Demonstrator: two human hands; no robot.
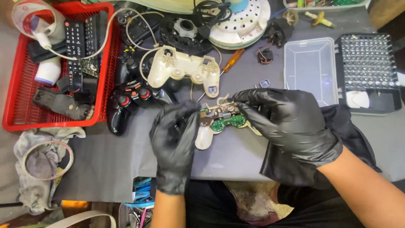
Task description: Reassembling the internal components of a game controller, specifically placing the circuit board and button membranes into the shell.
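Left hand (175, 141): pinches the opened game controller (219, 122) at its left end.
Right hand (280, 120): fingertips pressed onto the exposed circuit board (228, 121) (gloved).
Risk: a slip could likely tear its thin wires.

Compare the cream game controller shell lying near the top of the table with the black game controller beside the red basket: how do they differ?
The cream game controller shell is pale and lies open as an empty half with bare button holes; the black game controller is dark, closed up, and keeps its red buttons. The cream one lies farther from the red basket; the black one lies right beside it. Both are two-handled gamepads, untouched by either hand.
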